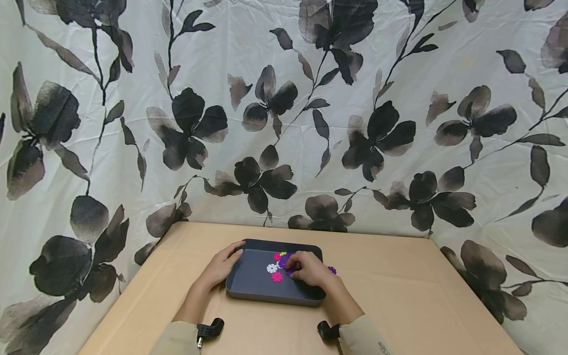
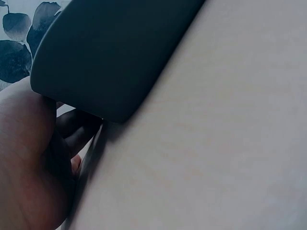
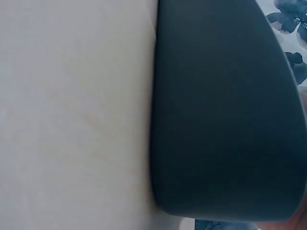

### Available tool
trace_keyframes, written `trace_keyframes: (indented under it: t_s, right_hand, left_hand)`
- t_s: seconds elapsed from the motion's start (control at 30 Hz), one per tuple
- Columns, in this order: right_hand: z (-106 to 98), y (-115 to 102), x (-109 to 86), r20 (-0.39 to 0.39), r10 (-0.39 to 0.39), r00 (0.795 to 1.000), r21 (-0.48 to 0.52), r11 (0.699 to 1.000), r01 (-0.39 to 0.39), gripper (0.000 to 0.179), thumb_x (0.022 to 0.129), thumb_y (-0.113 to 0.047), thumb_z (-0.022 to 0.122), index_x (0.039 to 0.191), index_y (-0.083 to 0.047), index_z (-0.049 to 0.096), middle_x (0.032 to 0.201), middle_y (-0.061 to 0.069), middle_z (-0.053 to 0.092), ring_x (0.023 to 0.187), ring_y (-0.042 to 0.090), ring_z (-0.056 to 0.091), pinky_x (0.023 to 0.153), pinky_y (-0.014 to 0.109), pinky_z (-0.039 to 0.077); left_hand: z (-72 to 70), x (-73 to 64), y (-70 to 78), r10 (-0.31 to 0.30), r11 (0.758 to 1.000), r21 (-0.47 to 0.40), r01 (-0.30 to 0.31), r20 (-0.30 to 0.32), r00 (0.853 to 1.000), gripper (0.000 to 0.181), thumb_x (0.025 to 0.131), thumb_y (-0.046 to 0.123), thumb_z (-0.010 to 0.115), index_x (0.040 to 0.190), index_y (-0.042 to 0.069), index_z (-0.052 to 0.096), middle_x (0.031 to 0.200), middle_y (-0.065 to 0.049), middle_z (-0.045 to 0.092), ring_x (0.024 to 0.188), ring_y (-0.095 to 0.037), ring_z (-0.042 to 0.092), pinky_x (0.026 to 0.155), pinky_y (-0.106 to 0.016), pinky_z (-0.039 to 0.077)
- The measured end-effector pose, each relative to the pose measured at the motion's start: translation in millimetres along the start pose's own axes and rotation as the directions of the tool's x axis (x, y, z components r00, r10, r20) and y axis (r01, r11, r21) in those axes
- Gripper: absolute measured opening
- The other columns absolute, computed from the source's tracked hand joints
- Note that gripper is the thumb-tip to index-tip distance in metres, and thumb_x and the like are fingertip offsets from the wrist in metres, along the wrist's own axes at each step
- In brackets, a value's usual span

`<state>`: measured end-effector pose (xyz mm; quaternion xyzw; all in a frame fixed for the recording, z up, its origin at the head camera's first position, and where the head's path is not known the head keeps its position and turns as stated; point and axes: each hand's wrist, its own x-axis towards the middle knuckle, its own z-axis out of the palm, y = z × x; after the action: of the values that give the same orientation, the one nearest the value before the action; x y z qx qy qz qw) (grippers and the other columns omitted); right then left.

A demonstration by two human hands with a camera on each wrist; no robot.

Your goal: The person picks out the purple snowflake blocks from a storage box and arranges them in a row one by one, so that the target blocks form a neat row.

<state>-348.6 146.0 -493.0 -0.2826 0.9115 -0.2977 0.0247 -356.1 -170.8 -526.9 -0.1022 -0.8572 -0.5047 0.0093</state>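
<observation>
A dark grey rectangular tray [image 1: 262,291] rests on the table. My left hand [image 1: 220,266] holds the tray's left side, thumb at the rim; in the left wrist view its fingers [image 2: 79,132] curl by the tray's outer wall. Over the right half of the tray, my right hand [image 1: 309,268] pinches a purple interlocking disc [image 1: 284,261] with notched edges, partly covered by the fingers. Close around it lie a white disc [image 1: 272,268], a pink disc [image 1: 277,277], and a yellow disc [image 1: 283,253]. The right wrist view shows mostly the tray's outer wall [image 3: 225,115].
Another purple disc [image 1: 332,270] shows just past the tray's right side, beyond the right hand. The tan table [image 1: 399,291] extends on both sides of the tray. Behind it hangs a white cloth [image 1: 310,148] printed with dark flowers.
</observation>
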Motion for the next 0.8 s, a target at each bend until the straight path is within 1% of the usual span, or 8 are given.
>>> trace_keyframes:
  t_s: [0.2, 0.33, 0.47, 0.67, 0.8]
  right_hand:
    - [-1.1, -1.2, -1.2, -0.023, -0.013, 1.0, -0.001, 1.0, 0.013, 0.011, 0.085, -0.007, 0.085, 0.09, -0.012, 0.076, 0.089, 0.0, 0.063, 0.076, 0.009, 0.054, 0.068, 0.022, 0.048]
    - [-2.3, -0.2, -1.6, -0.053, -0.018, 0.998, 0.006, 1.0, 0.019, 0.012, 0.083, -0.006, 0.087, 0.087, -0.012, 0.079, 0.09, -0.002, 0.065, 0.078, 0.01, 0.058, 0.069, 0.021, 0.05]
    - [-4.1, -0.1, -3.4, -0.068, -0.024, 0.997, 0.025, 0.999, 0.026, 0.012, 0.082, -0.005, 0.088, 0.088, -0.012, 0.08, 0.091, -0.003, 0.069, 0.079, 0.009, 0.058, 0.068, 0.021, 0.05]
    - [-6.6, -1.6, -7.2, -0.046, -0.018, 0.999, 0.083, 0.996, 0.022, 0.011, 0.083, -0.004, 0.087, 0.092, -0.009, 0.082, 0.089, -0.001, 0.074, 0.075, 0.007, 0.058, 0.063, 0.02, 0.051]
    - [-7.8, 0.0, -9.5, -0.052, -0.031, 0.998, 0.09, 0.995, 0.035, 0.012, 0.084, -0.006, 0.086, 0.095, -0.009, 0.083, 0.091, -0.001, 0.075, 0.076, 0.006, 0.057, 0.062, 0.02, 0.051]
  left_hand:
    - [-1.1, -0.3, 0.5, -0.006, 1.0, -0.006, 0.006, 0.004, 1.0, 0.047, 0.112, 0.037, 0.048, 0.156, 0.024, 0.048, 0.164, -0.011, 0.043, 0.156, -0.038, 0.033, 0.127, -0.061, 0.026]
    - [-1.1, -0.8, 0.9, -0.007, 1.0, -0.005, 0.007, 0.005, 1.0, 0.046, 0.112, 0.036, 0.048, 0.156, 0.024, 0.049, 0.164, -0.011, 0.043, 0.156, -0.038, 0.033, 0.127, -0.061, 0.026]
    - [-0.5, -1.2, 0.8, -0.007, 1.0, -0.006, 0.007, 0.005, 1.0, 0.046, 0.112, 0.036, 0.048, 0.156, 0.024, 0.049, 0.164, -0.011, 0.044, 0.155, -0.038, 0.034, 0.127, -0.061, 0.026]
    - [-0.5, -1.2, 0.2, -0.002, 1.0, -0.007, 0.002, 0.004, 1.0, 0.047, 0.112, 0.037, 0.048, 0.157, 0.024, 0.048, 0.164, -0.011, 0.043, 0.156, -0.038, 0.034, 0.127, -0.061, 0.026]
    - [-0.2, -0.9, -0.4, -0.008, 1.0, -0.012, 0.008, 0.002, 1.0, 0.047, 0.111, 0.038, 0.049, 0.157, 0.024, 0.048, 0.165, -0.011, 0.043, 0.156, -0.038, 0.033, 0.127, -0.061, 0.026]
